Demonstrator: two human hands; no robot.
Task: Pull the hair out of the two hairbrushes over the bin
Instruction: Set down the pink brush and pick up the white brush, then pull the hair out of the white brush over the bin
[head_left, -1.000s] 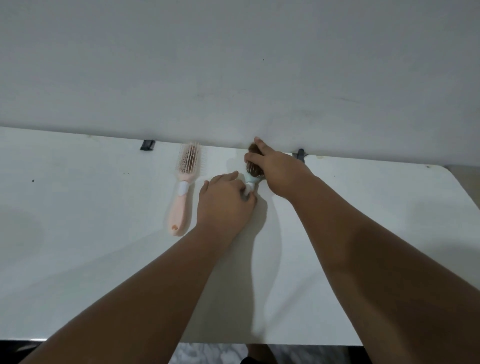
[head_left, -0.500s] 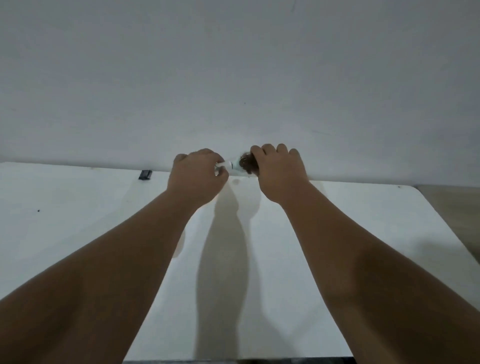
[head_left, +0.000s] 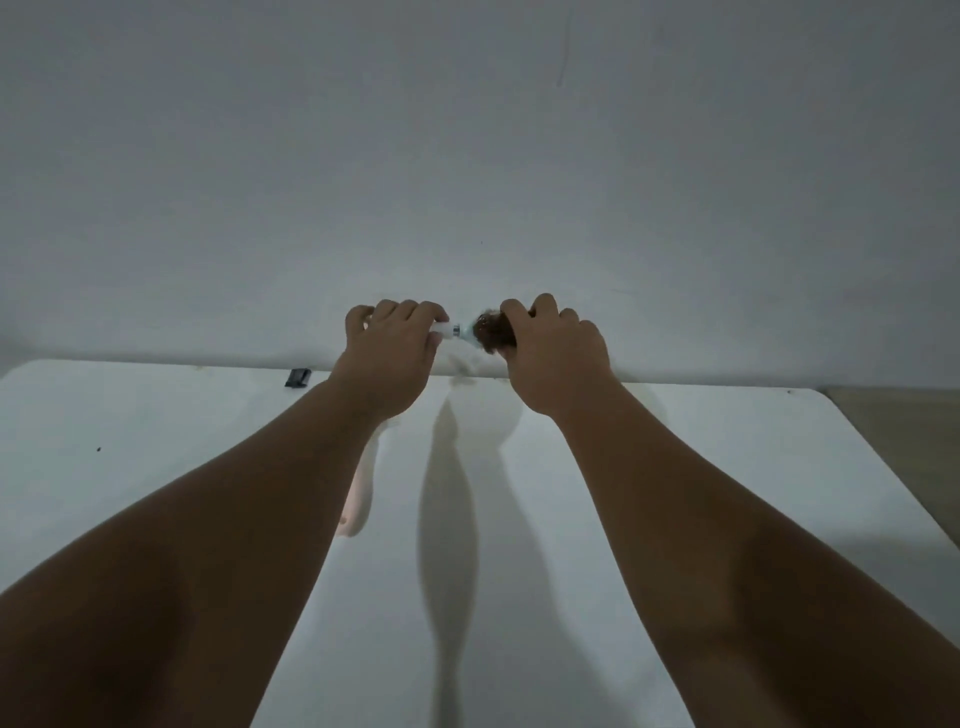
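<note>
I hold a light blue hairbrush (head_left: 460, 331) level in the air in front of the wall, above the far edge of the white table (head_left: 156, 441). My left hand (head_left: 389, 348) grips its handle. My right hand (head_left: 556, 353) curls round the brush head, fingers on the clump of brown hair (head_left: 493, 335) tangled in it. The pink hairbrush (head_left: 358, 499) lies on the table under my left forearm; only part of its handle shows. No bin is in view.
A grey wall (head_left: 467, 156) stands right behind the table. A small black clip (head_left: 297, 378) sits at the table's far edge, left of my hands. The table's right edge (head_left: 883, 493) meets a beige floor.
Both hands lifted the blue brush off the table and turned it level in the air. The view tilted up, so my left forearm now covers most of the pink brush.
</note>
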